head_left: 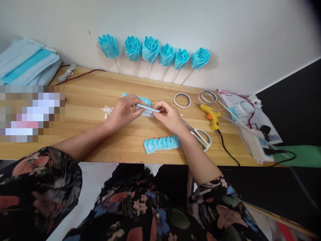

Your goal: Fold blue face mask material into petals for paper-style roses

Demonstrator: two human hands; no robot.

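My left hand (125,112) and my right hand (169,115) pinch the two ends of a pale blue folded piece of face-mask fabric (146,109) above the wooden table. Both hands are closed on it. Behind my left fingers lies a bright blue pleated strip (144,100), partly hidden. Nearer the table's front edge rests another blue pleated strip (162,143), its right end beside my right wrist. Scissors with pale handles (202,137) lie just right of that wrist, their blades partly covered. Small white scraps (107,111) are scattered left of my left hand.
Several blue flowers on sticks (150,48) lean against the wall. Two tape rolls (182,100) and a yellow glue gun (212,115) lie right, its cord running to a white power strip (257,147). A stack of face masks (27,63) sits back left, above a blurred-out patch.
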